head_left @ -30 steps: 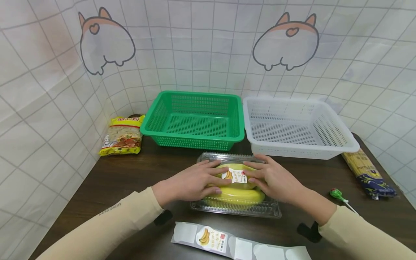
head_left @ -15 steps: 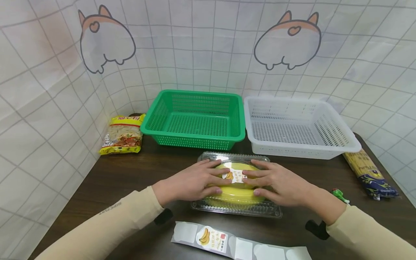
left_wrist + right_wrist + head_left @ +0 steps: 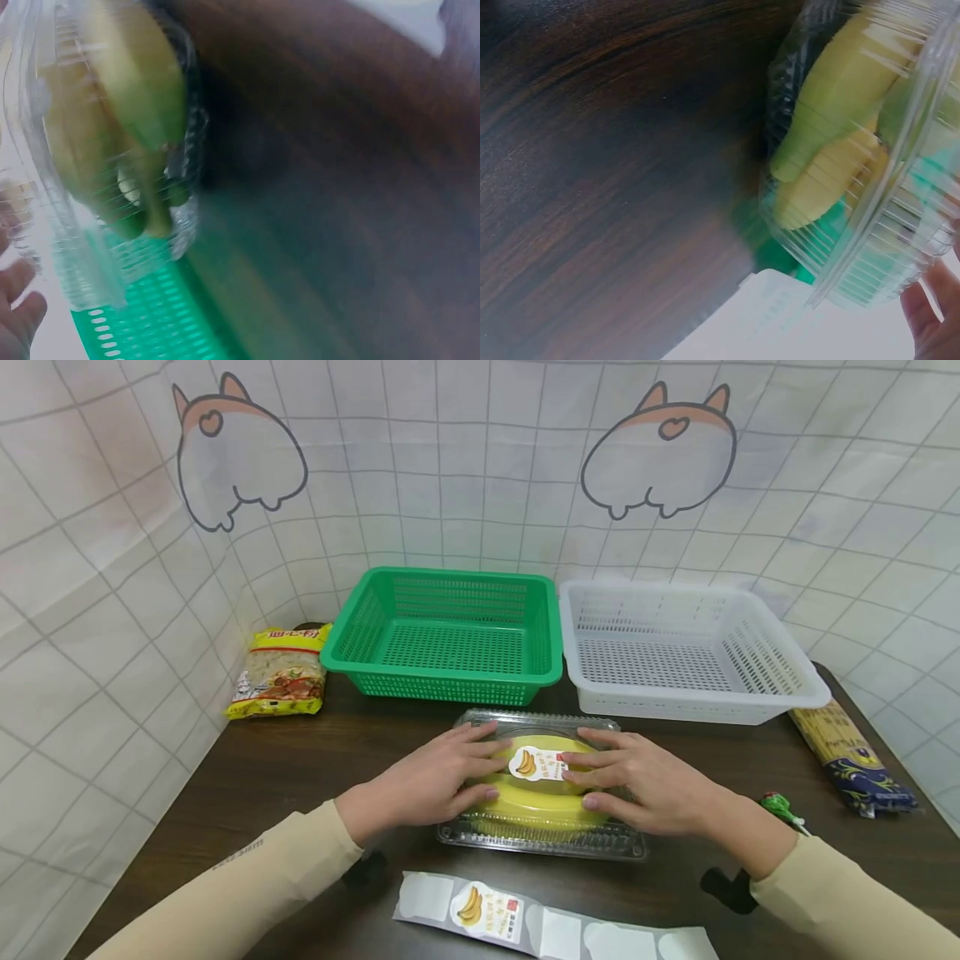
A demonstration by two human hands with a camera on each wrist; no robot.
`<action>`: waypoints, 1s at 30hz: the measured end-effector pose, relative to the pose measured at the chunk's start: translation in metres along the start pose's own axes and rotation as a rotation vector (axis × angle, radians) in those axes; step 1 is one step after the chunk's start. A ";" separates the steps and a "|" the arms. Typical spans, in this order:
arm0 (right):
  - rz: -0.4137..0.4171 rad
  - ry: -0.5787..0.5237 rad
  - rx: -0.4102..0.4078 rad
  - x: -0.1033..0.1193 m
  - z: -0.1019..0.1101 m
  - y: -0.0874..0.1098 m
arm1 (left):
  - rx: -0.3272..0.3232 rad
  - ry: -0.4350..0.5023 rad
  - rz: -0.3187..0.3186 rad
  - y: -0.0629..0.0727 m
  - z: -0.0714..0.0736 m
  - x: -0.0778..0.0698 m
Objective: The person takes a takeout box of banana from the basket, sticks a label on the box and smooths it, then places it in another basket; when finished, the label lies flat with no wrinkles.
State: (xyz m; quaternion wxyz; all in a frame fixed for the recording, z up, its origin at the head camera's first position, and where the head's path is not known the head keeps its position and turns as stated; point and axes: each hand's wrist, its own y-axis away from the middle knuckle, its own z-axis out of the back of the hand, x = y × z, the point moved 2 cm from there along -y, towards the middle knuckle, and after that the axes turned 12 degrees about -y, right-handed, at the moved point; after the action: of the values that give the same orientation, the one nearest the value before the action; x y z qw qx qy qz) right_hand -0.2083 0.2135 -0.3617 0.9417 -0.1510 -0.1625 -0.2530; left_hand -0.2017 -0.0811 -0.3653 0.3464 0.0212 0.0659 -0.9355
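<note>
A clear plastic clamshell box [image 3: 551,842] with yellow bananas [image 3: 542,806] inside sits closed on the dark table, in the middle of the head view. On its lid lies a white sticker [image 3: 534,763] with a banana picture. My right hand [image 3: 652,781] rests on the lid's right side, its extended fingertips at the sticker's right end. My left hand [image 3: 431,777] lies at the box's left side, fingers stretched over the lid and apart from the sticker. Both wrist views show the box from its sides, with greenish banana ends [image 3: 154,120] showing through the ribbed wall.
A strip of sticker backing [image 3: 551,920] with one banana sticker lies in front. Behind the box stand a green basket [image 3: 450,681] and a white basket [image 3: 697,703]. A yellow food packet [image 3: 279,672] is at left; a noodle packet [image 3: 855,756] and a green-wrapped lollipop [image 3: 780,807] are at right.
My left hand has drawn back leftward from the sticker, so more of it shows. My right hand's fingers have spread and shifted slightly on the lid. The box stays put.
</note>
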 end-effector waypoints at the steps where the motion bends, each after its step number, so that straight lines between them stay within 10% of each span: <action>1: 0.002 0.002 0.000 0.000 0.000 -0.001 | -0.022 0.029 0.047 0.002 -0.001 0.001; 9: 0.019 0.040 -0.009 0.003 0.000 -0.004 | -0.044 0.592 0.625 0.013 -0.017 0.007; 13: 0.045 0.065 -0.030 0.005 0.001 -0.004 | -0.048 0.911 0.805 0.010 -0.029 0.004; 19: 0.070 0.057 -0.021 0.013 -0.001 -0.013 | -0.095 1.213 0.840 0.003 -0.041 0.001; 30: 0.003 0.026 0.136 0.024 -0.008 -0.035 | -0.127 1.282 0.866 -0.001 -0.043 -0.003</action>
State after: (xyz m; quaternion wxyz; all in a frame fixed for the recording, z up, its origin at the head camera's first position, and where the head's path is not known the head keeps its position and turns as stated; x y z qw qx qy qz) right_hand -0.2054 0.1712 -0.3530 0.9522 -0.0837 -0.1667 -0.2420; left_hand -0.2002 -0.0725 -0.4075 0.5761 0.5620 0.2929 -0.5162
